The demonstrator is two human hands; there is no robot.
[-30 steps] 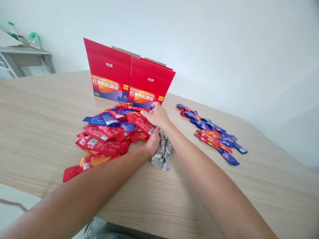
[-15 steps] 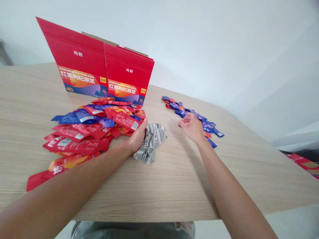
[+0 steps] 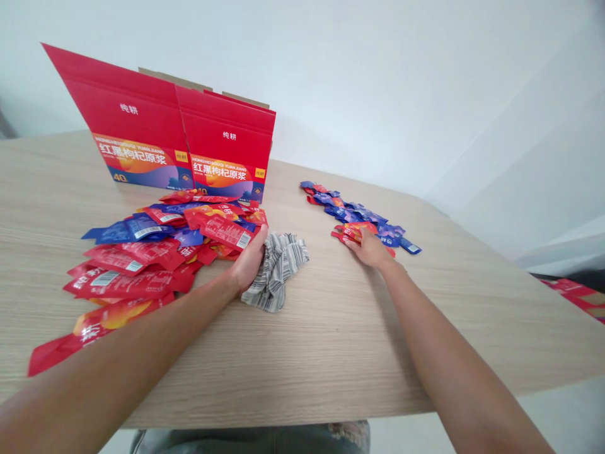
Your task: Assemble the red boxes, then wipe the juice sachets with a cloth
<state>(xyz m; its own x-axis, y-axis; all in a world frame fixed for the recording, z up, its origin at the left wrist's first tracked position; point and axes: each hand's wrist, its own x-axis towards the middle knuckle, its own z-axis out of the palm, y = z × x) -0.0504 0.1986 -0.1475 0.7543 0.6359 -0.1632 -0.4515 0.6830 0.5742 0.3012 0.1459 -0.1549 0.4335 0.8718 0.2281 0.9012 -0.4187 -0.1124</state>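
My left hand (image 3: 248, 260) rests on the wooden table (image 3: 331, 340), closed on a crumpled grey striped cloth (image 3: 280, 270), right beside a loose pile of red and blue sachets (image 3: 155, 249). My right hand (image 3: 371, 249) lies at the near end of a row of blue and red sachets (image 3: 352, 214). Its fingers are closed on a red sachet (image 3: 350, 232) that lies against that row.
Two red printed cartons (image 3: 179, 148) stand upright side by side behind the pile, near the table's far edge. A white wall runs behind the table. More red packaging (image 3: 574, 293) lies on the floor at the right.
My right hand left the pile by the cartons and moved right to the row of sachets, then came down onto it. My left hand stayed on the cloth.
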